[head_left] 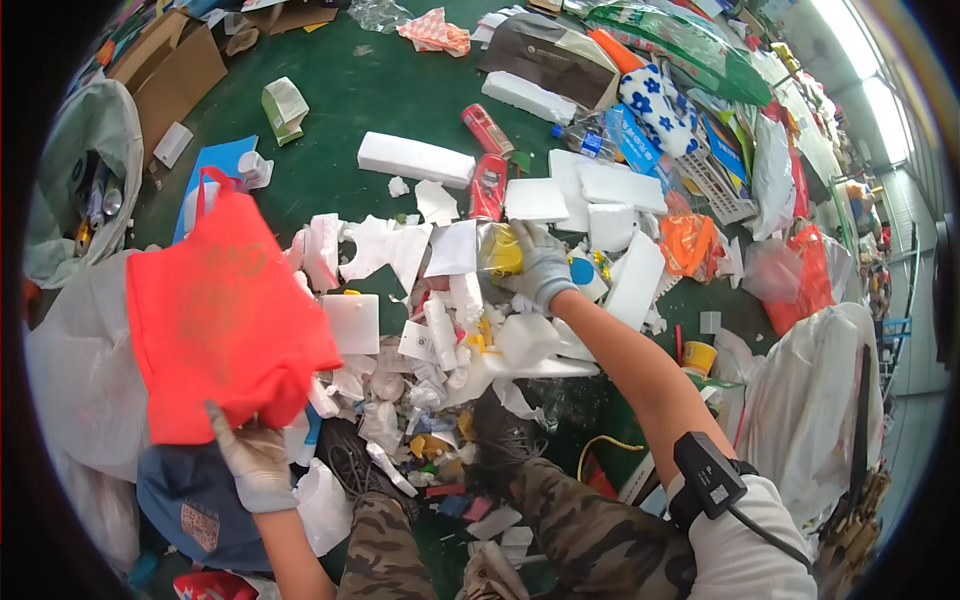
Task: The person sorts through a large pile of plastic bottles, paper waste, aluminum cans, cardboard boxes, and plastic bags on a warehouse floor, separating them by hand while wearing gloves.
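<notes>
My left hand (255,460), in a pale work glove, pinches the lower edge of a red fabric tote bag (230,310), whose strap lies toward the far side. My right hand (540,265), gloved too, has its fingers closed over a clear plastic container with a yellow part (498,250). A white card-like piece (452,248) touches that container on its left. Just beyond lie two red drink cans (488,186) (486,130). White foam blocks (537,200) surround my right hand, and a foam heap with plastic scraps lies in front of my shoes.
An open sack with cans (85,185) stands at left, near a cardboard box (175,75). Farther off on the green floor (330,85) are a foam bar (415,160) and a carton (285,110). Piled rubbish and a white basket (720,185) line the right; a blue bag (200,505) lies below.
</notes>
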A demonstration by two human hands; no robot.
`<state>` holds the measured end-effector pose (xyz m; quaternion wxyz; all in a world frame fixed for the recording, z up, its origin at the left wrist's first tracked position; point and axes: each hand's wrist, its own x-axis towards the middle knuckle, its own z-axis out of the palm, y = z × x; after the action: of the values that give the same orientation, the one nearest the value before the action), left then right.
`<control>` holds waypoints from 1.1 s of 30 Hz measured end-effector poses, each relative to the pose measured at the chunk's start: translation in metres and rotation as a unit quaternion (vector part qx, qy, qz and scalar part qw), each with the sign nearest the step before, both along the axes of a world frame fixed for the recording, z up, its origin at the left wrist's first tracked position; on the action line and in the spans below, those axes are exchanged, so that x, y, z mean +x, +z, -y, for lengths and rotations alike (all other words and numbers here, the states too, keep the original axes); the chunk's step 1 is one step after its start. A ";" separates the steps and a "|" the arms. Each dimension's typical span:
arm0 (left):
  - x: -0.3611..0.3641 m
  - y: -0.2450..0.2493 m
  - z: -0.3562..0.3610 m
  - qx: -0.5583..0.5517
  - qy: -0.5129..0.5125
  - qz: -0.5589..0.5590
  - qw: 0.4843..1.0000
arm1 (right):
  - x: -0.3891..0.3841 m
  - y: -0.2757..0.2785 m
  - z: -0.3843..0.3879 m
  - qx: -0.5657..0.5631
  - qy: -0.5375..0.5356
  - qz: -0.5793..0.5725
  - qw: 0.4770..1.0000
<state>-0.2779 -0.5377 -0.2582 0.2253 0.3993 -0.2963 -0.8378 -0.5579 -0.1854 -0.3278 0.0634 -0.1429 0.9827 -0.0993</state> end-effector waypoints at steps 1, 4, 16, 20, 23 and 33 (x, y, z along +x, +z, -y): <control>0.002 0.006 -0.013 0.025 -0.025 0.036 0.999 | -0.001 0.001 0.004 0.033 0.040 -0.017 0.999; 0.019 -0.005 -0.027 0.014 -0.045 0.113 0.992 | -0.002 0.008 0.014 0.096 0.119 -0.049 0.987; -0.059 0.007 -0.107 -0.113 -0.245 0.012 0.963 | 0.118 0.062 0.108 -0.468 0.035 0.626 0.623; -0.057 -0.003 -0.111 -0.170 -0.167 -0.006 0.971 | 0.131 0.060 0.106 -0.411 -0.022 0.676 0.611; -0.051 -0.010 -0.109 -0.207 -0.190 0.034 0.959 | 0.144 0.081 0.103 -0.413 -0.059 0.689 0.593; -0.056 -0.019 -0.111 -0.073 -0.152 0.102 0.980 | 0.087 0.053 0.092 -0.374 0.143 0.461 0.792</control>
<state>-0.3338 -0.4265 -0.2774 0.0924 0.4153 -0.4351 -0.7935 -0.4714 -0.2771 -0.2744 0.4642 -0.2319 0.6914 -0.5027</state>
